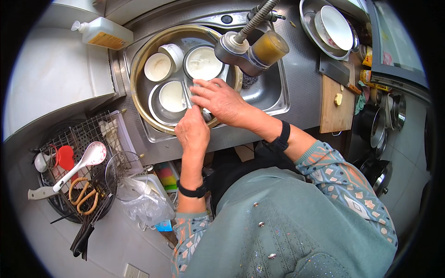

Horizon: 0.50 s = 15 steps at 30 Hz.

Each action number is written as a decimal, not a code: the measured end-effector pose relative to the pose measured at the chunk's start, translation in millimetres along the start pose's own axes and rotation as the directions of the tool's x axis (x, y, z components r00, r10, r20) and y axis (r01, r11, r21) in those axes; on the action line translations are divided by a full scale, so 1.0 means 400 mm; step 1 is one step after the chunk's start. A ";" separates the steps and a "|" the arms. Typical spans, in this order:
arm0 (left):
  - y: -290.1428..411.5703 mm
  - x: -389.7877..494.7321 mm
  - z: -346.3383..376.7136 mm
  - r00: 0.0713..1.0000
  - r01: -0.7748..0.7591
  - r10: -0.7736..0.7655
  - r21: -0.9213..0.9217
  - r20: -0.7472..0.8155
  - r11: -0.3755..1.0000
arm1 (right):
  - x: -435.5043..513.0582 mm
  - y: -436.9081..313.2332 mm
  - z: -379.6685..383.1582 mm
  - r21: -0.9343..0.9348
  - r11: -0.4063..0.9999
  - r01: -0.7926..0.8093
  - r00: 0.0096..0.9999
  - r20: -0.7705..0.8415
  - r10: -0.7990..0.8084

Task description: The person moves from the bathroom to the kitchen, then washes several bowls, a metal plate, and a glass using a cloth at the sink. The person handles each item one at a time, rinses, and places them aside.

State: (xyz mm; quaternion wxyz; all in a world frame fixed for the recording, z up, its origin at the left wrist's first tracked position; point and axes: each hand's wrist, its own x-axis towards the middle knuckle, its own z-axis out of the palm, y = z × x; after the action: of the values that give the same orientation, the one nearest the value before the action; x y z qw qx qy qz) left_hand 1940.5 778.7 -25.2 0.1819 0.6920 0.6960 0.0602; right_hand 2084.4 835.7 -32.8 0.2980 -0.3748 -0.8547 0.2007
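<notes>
A large round metal basin rests over the sink, holding bowls and water. My left hand is closed around the end of a slim metal utensil near the basin's front rim. Just to its right, my right hand reaches over the basin with fingers extended; whatever lies under its palm is hidden. Beyond my fingers is a dark-rimmed bowl with whitish liquid. Two small white bowls lean together at the basin's left, and another white bowl sits inside a metal bowl.
A faucet with a filter overhangs the basin. At right are a cleaver, a wooden cutting board and stacked bowls. A plastic bottle stands at upper left. Lower left, a wire rack holds a ladle and tools.
</notes>
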 end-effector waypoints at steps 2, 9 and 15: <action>-0.011 -0.003 -0.032 0.992 -0.116 0.114 -0.025 -0.057 0.993 | 0.011 -0.001 0.003 -0.184 0.982 0.044 0.968 0.249 0.004; -0.090 -0.020 -0.144 0.962 -0.269 0.269 -0.009 -0.052 0.963 | 0.009 0.102 -0.017 -0.257 0.963 0.080 0.928 0.372 0.023; -0.197 0.004 -0.142 0.966 0.259 -0.193 -0.692 0.174 0.673 | -0.022 0.153 -0.040 0.365 0.542 -0.757 0.653 0.409 0.637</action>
State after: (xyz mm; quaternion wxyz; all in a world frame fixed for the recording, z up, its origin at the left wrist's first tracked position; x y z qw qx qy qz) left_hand 1847.4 787.1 0.8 0.4700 0.4789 0.6904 0.2704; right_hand 2131.5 869.9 -58.8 0.1794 -0.5673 -0.5756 0.5610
